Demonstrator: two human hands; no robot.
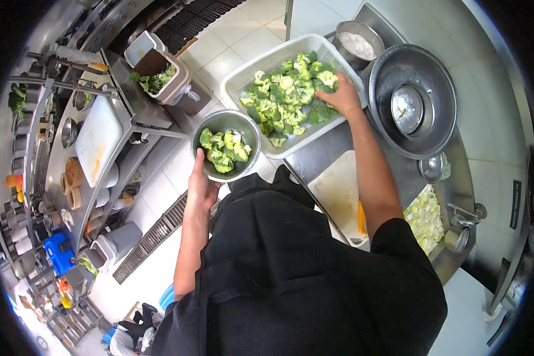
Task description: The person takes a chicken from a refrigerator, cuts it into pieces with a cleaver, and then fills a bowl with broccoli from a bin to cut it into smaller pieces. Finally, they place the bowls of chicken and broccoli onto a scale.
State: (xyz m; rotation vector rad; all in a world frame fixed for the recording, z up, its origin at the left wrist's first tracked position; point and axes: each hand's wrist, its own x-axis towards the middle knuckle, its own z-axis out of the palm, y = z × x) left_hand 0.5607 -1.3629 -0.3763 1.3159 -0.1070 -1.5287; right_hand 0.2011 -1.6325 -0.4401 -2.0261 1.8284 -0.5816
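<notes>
left hand (203, 181) gripping steel bowl (234, 120) of broccoli (224, 151) | right hand (341, 95) clasping florets (326, 80) in white basket (249, 74)

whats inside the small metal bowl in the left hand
Green broccoli florets fill the small round steel bowl. They cover its bottom, so anything beneath cannot be seen. The left hand grips its near rim.
</notes>
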